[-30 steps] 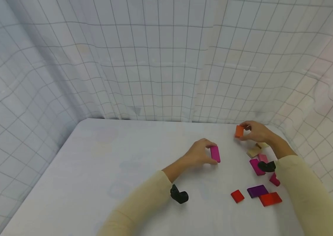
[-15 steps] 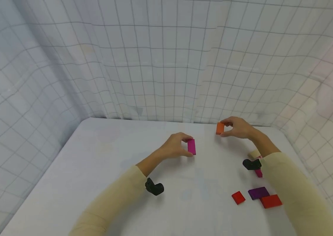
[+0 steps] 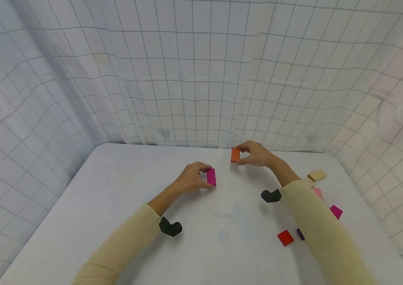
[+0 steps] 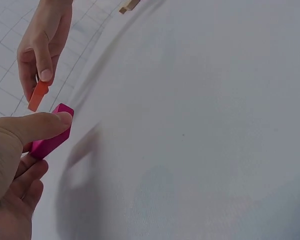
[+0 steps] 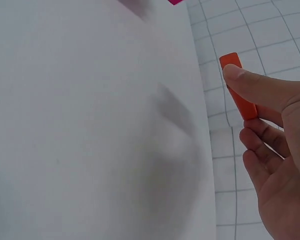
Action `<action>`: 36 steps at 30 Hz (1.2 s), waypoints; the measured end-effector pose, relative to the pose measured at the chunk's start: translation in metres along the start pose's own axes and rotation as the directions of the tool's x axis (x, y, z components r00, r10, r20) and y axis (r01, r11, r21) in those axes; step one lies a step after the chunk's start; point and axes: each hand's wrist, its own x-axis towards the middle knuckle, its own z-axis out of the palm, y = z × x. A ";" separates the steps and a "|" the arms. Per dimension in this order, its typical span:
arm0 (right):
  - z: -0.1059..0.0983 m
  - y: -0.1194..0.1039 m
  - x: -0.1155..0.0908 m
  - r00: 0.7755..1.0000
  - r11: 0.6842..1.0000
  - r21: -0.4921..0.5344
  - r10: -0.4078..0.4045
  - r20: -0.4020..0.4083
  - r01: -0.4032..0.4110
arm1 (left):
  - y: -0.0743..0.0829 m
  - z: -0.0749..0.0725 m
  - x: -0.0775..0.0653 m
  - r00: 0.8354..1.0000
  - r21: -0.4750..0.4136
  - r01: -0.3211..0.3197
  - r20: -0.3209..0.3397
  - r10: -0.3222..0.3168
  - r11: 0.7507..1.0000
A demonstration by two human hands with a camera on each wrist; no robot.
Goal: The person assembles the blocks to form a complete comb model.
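Observation:
My left hand (image 3: 191,177) pinches a magenta block (image 3: 211,177) by its two ends, thumb on the near end and fingertips at the far one. In the left wrist view that magenta block (image 4: 54,134) hangs above the white surface and throws a shadow. Further back, my right hand (image 3: 256,153) holds an orange block (image 3: 235,155) between thumb and fingers. The right wrist view shows the orange block (image 5: 238,86) with the thumb across its upper part. A short gap separates the two blocks in the head view.
Several blocks lie to the right on the white table (image 3: 144,170): a red square one (image 3: 285,238), a magenta one (image 3: 336,211), a pink one (image 3: 318,193) and a cream one (image 3: 317,175). My right sleeve covers part of a purple block (image 3: 300,234). A grid-patterned curtain (image 3: 201,79) surrounds the table.
Both hands have moved left across the table, each carrying its block. The right hand travelled from above the cream blocks toward the middle, ending closer to the left hand.

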 end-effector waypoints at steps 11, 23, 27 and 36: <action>0.035 -0.017 0.020 0.999 1.000 0.027 0.000 0.033 0.000 | -0.011 0.010 0.007 0.999 -0.047 -0.048 0.021 0.049 0.998; 0.050 -0.008 0.020 0.995 0.999 0.030 0.036 0.094 -0.039 | -0.015 0.020 0.012 0.999 -0.002 -0.038 0.020 0.038 0.999; 0.052 -0.003 0.017 0.997 0.995 0.090 0.039 0.062 -0.045 | -0.019 0.016 0.007 0.999 0.006 -0.027 0.026 0.027 1.000; 0.062 -0.003 0.022 0.999 0.987 0.150 0.050 0.018 -0.052 | -0.020 0.020 0.010 0.994 0.041 -0.108 0.011 0.107 0.993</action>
